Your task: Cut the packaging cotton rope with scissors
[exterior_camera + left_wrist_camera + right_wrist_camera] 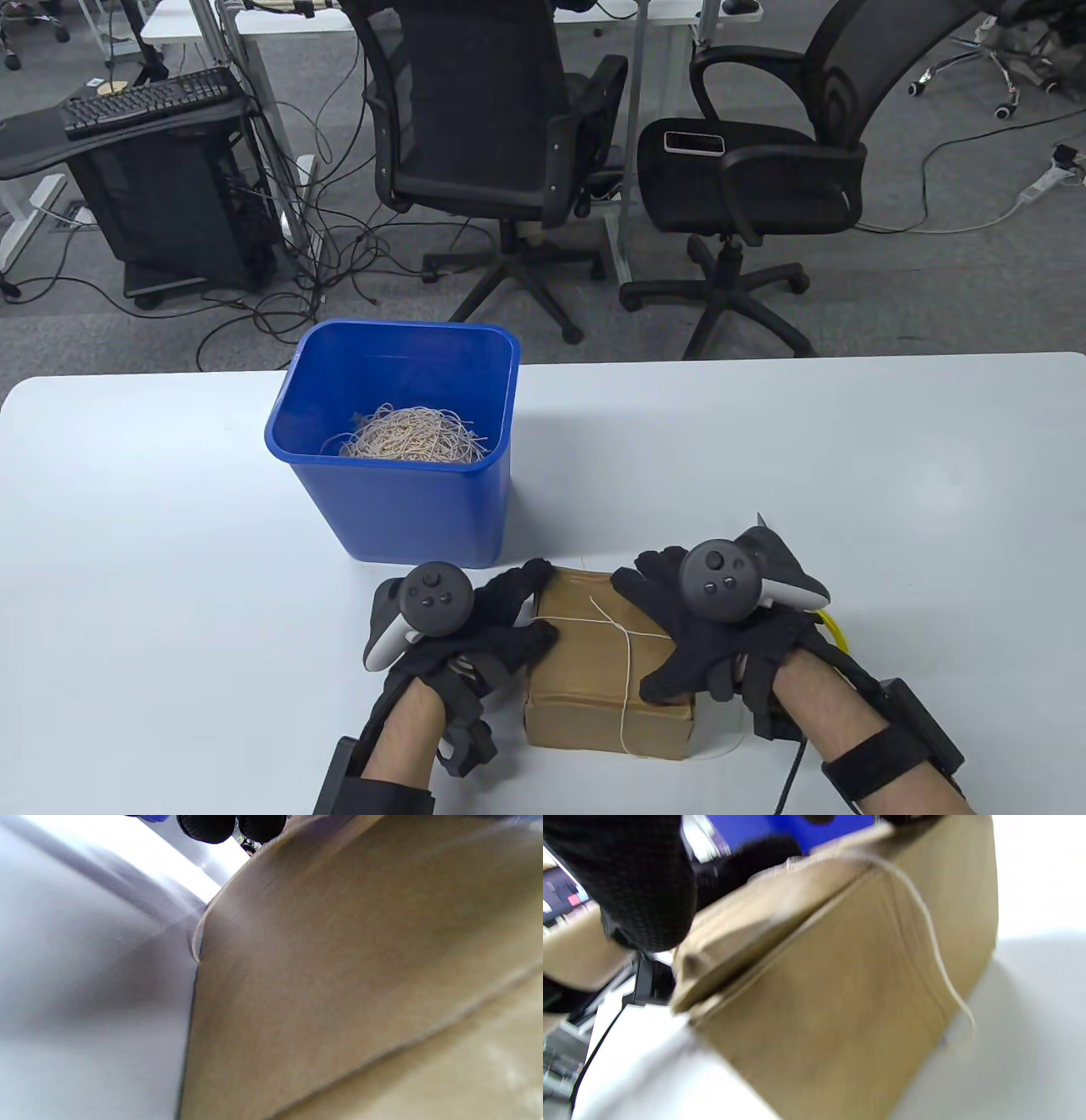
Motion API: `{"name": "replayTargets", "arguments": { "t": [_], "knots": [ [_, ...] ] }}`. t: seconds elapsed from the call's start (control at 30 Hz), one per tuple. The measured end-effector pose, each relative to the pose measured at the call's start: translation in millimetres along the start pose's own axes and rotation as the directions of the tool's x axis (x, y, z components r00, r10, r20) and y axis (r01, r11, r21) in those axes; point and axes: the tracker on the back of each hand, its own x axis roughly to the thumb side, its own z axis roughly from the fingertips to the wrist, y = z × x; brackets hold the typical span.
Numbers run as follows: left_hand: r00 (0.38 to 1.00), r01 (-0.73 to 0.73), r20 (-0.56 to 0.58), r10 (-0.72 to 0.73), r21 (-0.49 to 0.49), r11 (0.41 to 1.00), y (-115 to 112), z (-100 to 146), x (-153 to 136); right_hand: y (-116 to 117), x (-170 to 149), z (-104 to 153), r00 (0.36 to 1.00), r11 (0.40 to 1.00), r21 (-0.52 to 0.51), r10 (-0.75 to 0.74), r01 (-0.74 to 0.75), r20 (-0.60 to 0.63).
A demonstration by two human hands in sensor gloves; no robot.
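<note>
A brown cardboard box (585,671) lies at the table's near edge, tied crosswise with thin cotton rope (627,645). My left hand (533,604) grips the box's left side, thumb on top and fingers round the far corner. My right hand (666,635) holds the right side, with the fingers spread over the top. In the left wrist view the box wall (339,984) fills the frame. The right wrist view shows the box (840,1005) with the rope (933,938) running down its side. A grey pointed tip (761,519) shows behind my right hand; I cannot tell whether it is the scissors.
A blue bin (399,509) holding a heap of cut rope pieces (416,437) stands just behind the box. The white table (848,475) stretches to both sides. Office chairs (509,127) stand beyond the far edge.
</note>
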Motion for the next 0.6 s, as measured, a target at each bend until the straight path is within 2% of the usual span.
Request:
{"name": "replayTargets", "arguments": {
  "t": [0.07,0.23,0.33,0.4,0.5,0.6],
  "knots": [
    [1.0,-0.002,0.001,0.002,0.0,1.0,0,0,0,1,4,-5,0.998,0.997,0.065,0.05,-0.049,-0.026],
    [1.0,0.002,0.002,-0.002,0.004,1.0,-1,0,0,7,14,-17,0.991,0.983,0.145,0.124,-0.116,-0.051],
    [1.0,0.002,0.001,-0.002,0.014,1.0,-1,0,0,18,23,-28,0.967,0.953,0.201,0.244,-0.226,-0.072],
    [1.0,-0.003,0.0,0.003,0.02,1.0,-1,0,0,18,25,-35,0.948,0.935,0.199,0.312,-0.295,-0.063],
    [1.0,-0.009,-0.002,0.009,0.032,0.999,-1,1,-1,22,11,-34,0.991,0.981,0.149,0.13,-0.126,-0.017],
    [0.999,-0.037,0.002,0.037,0.031,0.999,-1,0,-1,25,5,-31,0.998,0.995,0.077,0.064,-0.064,0.002]
  ]
}}
